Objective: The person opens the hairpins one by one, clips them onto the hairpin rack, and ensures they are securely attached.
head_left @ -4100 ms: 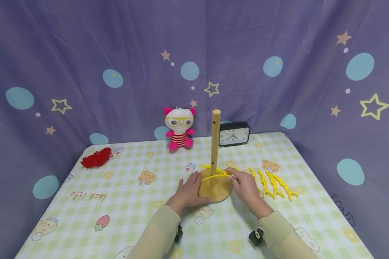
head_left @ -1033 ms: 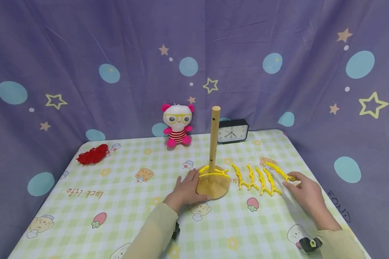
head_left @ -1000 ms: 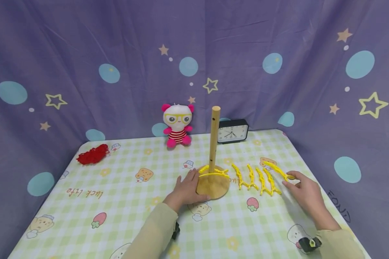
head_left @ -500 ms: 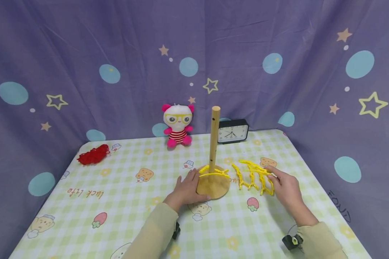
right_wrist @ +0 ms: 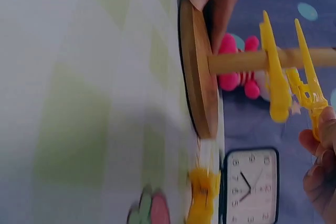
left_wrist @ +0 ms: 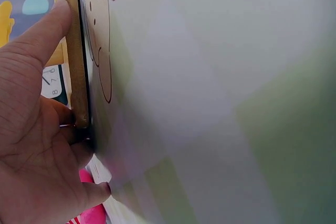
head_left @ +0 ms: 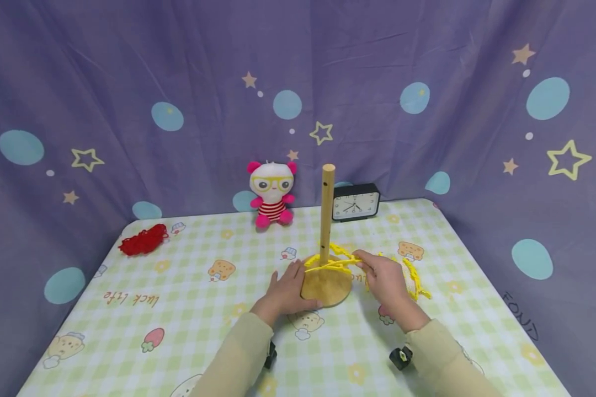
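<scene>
My left hand [head_left: 285, 289] rests against the left edge of a round wooden base [head_left: 330, 295], thumb at its front rim and fingers along the far side. From the base rises an upright wooden pole [head_left: 326, 215] with small holes. Low on it, one long yellow clip [right_wrist: 275, 77] sits around the pole. With thumb and fingertips, my right hand [head_left: 384, 278] pinches the handle end of a second yellow clip [right_wrist: 315, 93], whose two arms spread on either side of the pole above the first. More yellow clips [head_left: 414, 278] lie to the right, partly hidden by that hand.
A plush panda [head_left: 272, 193] and a black alarm clock [head_left: 356, 202] stand at the table's back edge, behind the pole. Far left lies a red tangled, net-like bundle [head_left: 144, 241]. A checked cloth [head_left: 198, 314] covers the table; a purple curtain [head_left: 213, 55] hangs behind.
My right hand has picked up the rightmost clip and carried it left over the others to the pole, its arms now spread. The left hand has stayed at the base.
</scene>
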`<state>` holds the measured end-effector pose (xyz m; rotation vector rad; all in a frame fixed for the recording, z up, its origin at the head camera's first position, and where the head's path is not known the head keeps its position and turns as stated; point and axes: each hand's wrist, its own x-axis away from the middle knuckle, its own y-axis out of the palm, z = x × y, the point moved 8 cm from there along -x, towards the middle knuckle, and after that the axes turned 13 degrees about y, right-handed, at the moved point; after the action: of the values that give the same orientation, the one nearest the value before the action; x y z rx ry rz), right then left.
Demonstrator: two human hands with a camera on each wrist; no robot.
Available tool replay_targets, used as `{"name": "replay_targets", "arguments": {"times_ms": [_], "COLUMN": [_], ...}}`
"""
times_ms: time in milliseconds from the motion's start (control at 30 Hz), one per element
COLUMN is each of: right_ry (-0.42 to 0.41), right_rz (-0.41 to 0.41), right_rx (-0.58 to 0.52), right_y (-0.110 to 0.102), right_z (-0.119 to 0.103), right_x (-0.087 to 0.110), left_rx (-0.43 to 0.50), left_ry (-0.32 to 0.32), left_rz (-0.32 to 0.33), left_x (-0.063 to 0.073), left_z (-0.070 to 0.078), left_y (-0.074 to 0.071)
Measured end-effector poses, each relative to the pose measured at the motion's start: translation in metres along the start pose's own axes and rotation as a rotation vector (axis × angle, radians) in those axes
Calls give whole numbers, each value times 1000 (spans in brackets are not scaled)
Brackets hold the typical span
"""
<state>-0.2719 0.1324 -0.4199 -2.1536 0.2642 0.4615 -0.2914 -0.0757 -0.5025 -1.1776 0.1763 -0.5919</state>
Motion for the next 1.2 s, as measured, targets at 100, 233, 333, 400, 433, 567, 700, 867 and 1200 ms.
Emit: {"name": "replay_targets", "arguments": {"times_ms": [100,233,333,400,433,567,700,867,1200], "right_ry": [-58,-44,38,77,86,96,116,179,255], "right_rz": [-23,-116,-217,-265,-277,-291,-283,-300,-250], "right_rx": [-4,-6,-26,-43,-54,-83,-72,-41,62], "right_y": [11,24,29,29,28,19,9,-2,-30], "right_z": [-14,-19,-10,-3,0,13,31,59,106], "right_x": [-3,-4,-3,-2,-1,2,8,15,25], "left_rx": [-5,-7,-5,-5,-6,-3,12,15,10], "left_ry": [3,11,12,10,7,-1,-7,-12,-19], "left_rz": [-3,-1,-2,-1,-1,2,-1,3,-5], "left_x": [0,0,0,0,0,0,0,1,0], "left_z": [0,0,1,0,-1,-1,-1,-2,-2], "left_y": [1,3,4,4,4,2,1,0,2]}}
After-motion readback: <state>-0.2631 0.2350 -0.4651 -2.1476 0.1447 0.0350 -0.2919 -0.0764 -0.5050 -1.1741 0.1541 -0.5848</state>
